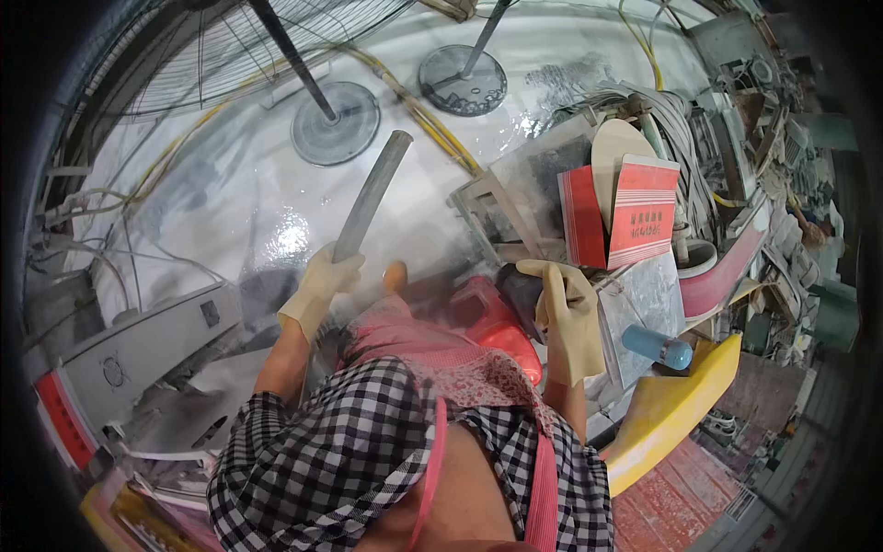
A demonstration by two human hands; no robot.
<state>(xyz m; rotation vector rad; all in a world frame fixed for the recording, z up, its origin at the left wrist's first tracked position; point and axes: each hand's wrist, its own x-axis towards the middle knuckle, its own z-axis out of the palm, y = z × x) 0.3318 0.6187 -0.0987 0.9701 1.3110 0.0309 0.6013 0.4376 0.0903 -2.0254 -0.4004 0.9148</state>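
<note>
My left hand (324, 281), in a cream rubber glove, is wrapped round the lower end of a long, slightly curved grey bar (372, 195). The bar slants up and to the right, clear of the wet white surface beyond it. On the right, my right hand (568, 313) wears a matching glove. Its fingers are bent inward, and whatever they may hold cannot be made out. It is just below an open red and white carton (644, 216) and beside a dusty grey board (635, 313). A pale oval piece (614, 156) sticks up out of the carton.
Two round grey bases with poles (336, 124) stand ahead, near a large wire fan guard (198, 55). Yellow hoses (428, 120) cross the white surface. To the right are a blue cylinder (658, 348), a yellow panel (676, 414) and piled clutter. Something bright red (497, 327) lies low between my hands.
</note>
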